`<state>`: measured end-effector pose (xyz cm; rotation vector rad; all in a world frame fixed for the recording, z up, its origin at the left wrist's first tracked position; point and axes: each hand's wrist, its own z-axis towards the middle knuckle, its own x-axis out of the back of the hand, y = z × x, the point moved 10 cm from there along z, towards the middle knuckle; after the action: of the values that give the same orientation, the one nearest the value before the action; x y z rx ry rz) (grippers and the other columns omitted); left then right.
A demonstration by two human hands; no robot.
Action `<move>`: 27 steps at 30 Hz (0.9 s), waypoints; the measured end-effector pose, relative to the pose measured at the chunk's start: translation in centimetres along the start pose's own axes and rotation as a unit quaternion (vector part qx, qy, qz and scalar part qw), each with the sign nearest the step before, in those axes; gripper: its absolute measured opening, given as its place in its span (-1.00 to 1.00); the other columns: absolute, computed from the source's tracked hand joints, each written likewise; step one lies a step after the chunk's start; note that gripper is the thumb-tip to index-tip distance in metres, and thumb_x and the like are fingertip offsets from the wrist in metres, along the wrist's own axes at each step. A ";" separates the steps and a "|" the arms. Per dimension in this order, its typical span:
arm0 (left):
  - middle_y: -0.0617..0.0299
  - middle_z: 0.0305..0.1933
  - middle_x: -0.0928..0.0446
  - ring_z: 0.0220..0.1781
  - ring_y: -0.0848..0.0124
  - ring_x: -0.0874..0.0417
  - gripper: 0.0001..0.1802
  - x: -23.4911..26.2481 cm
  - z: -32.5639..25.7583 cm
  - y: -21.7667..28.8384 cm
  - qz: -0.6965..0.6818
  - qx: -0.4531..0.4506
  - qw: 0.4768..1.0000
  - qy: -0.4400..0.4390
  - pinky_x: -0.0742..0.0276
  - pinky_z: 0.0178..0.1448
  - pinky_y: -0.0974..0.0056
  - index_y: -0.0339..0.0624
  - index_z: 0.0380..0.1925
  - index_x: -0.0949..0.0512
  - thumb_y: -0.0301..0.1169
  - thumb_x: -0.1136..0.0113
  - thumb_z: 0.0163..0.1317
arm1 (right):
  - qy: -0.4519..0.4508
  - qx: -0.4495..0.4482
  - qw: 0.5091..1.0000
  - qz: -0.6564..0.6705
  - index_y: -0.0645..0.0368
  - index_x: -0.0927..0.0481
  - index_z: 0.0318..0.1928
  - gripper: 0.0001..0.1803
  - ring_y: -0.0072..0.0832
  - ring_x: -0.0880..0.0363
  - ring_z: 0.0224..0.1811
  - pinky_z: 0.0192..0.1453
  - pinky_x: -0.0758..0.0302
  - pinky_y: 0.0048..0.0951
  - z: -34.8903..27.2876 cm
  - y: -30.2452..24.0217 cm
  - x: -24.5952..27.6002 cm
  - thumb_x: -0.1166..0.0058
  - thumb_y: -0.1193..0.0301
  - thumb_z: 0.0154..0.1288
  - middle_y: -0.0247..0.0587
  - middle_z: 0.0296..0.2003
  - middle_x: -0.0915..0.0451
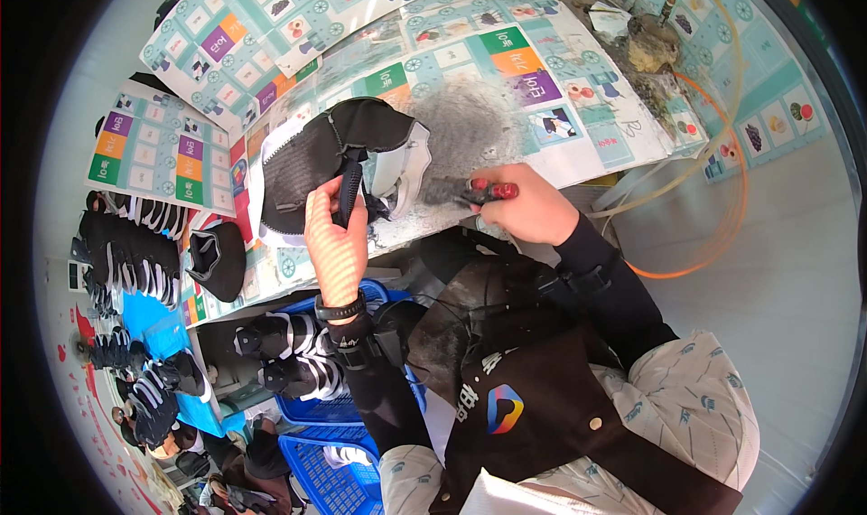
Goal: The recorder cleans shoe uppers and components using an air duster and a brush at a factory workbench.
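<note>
A black shoe upper (pixel 302 172) with a ribbed-looking side and a pale inner part lies on the paper-covered table (pixel 578 149). My left hand (pixel 334 239) is closed at its near edge, pinching a narrow black strip (pixel 350 192) that belongs to or lies against the upper. To the right, my right hand (pixel 528 206) is wrapped round a tool with a red handle (pixel 502 191) and a grey, worn-looking head (pixel 444 191). That head is close to the upper's right side; its exact kind is unclear, and I cannot tell whether they touch.
Another dark shoe upper (pixel 217 260) rests at the table's left edge. Below are blue baskets (pixel 330 474) and black-and-white shoes (pixel 302 378). Rows of shoes (pixel 135 248) stand farther left. An orange hose (pixel 742 176) loops at the right, near a crusted lump (pixel 652 45).
</note>
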<state>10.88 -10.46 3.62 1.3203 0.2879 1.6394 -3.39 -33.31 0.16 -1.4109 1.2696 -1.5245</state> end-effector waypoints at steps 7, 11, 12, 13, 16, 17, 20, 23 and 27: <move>0.16 -0.14 -0.55 -0.14 0.32 -0.57 -0.71 0.1 0.2 1.2 -0.019 0.024 1.000 0.009 -0.54 0.05 0.25 -0.34 0.01 -0.64 -0.53 -0.32 0.29 | 0.012 0.014 0.999 -0.030 0.34 -0.70 -0.11 -0.68 0.18 -0.67 -0.23 -0.10 -0.58 -0.09 0.1 -0.6 0.2 -0.18 0.43 0.13 0.21 -0.39 -0.67; 0.12 -0.15 -0.59 -0.12 0.32 -0.61 -0.76 2.3 0.9 2.3 0.032 -0.042 0.997 0.048 -0.55 0.05 0.26 -0.36 0.00 -0.64 -0.49 -0.30 0.39 | -0.095 -0.006 0.994 0.048 0.32 -0.64 -0.13 -0.74 -0.23 -0.62 -0.48 -0.28 -0.50 -0.28 0.1 0.0 -1.1 -0.14 0.46 0.18 -0.02 -0.44 -0.63; 0.11 -0.15 -0.60 -0.11 0.31 -0.63 -0.77 3.6 1.1 2.6 0.049 -0.074 0.994 0.070 -0.55 0.05 0.26 -0.37 0.00 -0.63 -0.47 -0.29 0.43 | -0.098 0.001 0.994 0.048 0.32 -0.64 -0.13 -0.74 -0.23 -0.62 -0.48 -0.28 -0.50 -0.28 0.3 0.2 -0.8 -0.14 0.46 0.18 -0.02 -0.44 -0.63; -0.02 -0.11 -0.67 -0.13 0.22 -0.66 -0.74 5.1 1.1 2.4 0.048 -0.033 0.995 0.075 -0.56 0.09 0.22 -0.38 -0.04 -0.65 -0.36 -0.26 0.49 | -0.004 0.046 0.998 -0.038 0.31 -0.63 -0.10 -0.73 -0.14 -0.64 -0.39 -0.21 -0.52 -0.25 0.8 0.0 1.6 -0.15 0.44 0.21 0.01 -0.38 -0.65; 0.13 0.00 -0.73 -0.07 0.34 -0.74 -0.67 10.8 0.5 -1.9 0.068 0.018 0.985 0.155 -0.60 0.09 0.26 -0.34 0.11 -0.64 -0.32 -0.22 0.53 | 0.200 0.081 0.938 -0.272 0.31 -0.55 0.09 -0.60 0.13 -0.63 -0.08 -0.01 -0.56 -0.02 1.1 -0.5 6.7 -0.16 0.44 0.25 0.18 -0.16 -0.65; 0.19 0.00 -0.72 -0.06 0.39 -0.73 -0.68 11.5 -0.1 -3.0 -0.058 0.064 0.987 0.139 -0.61 0.07 0.29 -0.31 0.12 -0.64 -0.32 -0.22 0.53 | 0.223 0.048 0.920 -0.317 0.36 -0.52 0.08 -0.57 0.14 -0.60 0.01 0.05 -0.55 0.00 1.6 0.0 7.9 -0.15 0.46 0.19 0.21 -0.12 -0.62; 0.29 -0.02 -0.69 -0.06 0.51 -0.71 -0.66 12.2 -2.0 -3.2 -0.234 0.138 0.952 0.142 -0.64 -0.04 0.36 -0.20 0.15 -0.63 -0.28 -0.26 0.50 | 0.270 0.050 0.878 -0.391 0.43 -0.47 0.11 -0.49 0.17 -0.51 0.18 0.17 -0.53 0.02 3.8 3.5 9.1 -0.15 0.50 0.12 0.27 0.03 -0.54; 0.27 0.01 -0.68 -0.04 0.51 -0.72 -0.66 10.4 -3.7 -2.5 -0.352 0.203 0.905 0.124 -0.68 -0.13 0.38 -0.18 0.16 -0.62 -0.29 -0.27 0.49 | 0.284 0.182 0.867 -0.367 0.49 -0.35 0.30 -0.31 0.21 -0.31 0.39 0.40 -0.39 0.03 3.1 -0.2 7.0 -0.21 0.44 0.19 0.35 0.30 -0.32; 0.25 0.08 -0.68 0.08 0.44 -0.70 -0.62 11.0 -5.7 -2.7 -0.343 0.215 0.897 0.178 -0.64 -0.02 0.31 -0.16 0.22 -0.59 -0.30 -0.29 0.48 | 0.098 0.170 0.978 0.076 0.50 -0.38 0.35 -0.28 -0.01 -0.38 0.46 0.54 -0.29 -0.19 -0.7 -8.0 -0.1 -0.13 0.06 0.55 0.25 0.35 -0.40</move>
<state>8.13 1.59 6.34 1.0284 1.2501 1.2137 -3.07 -30.85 7.83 -0.9442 1.1337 -1.7083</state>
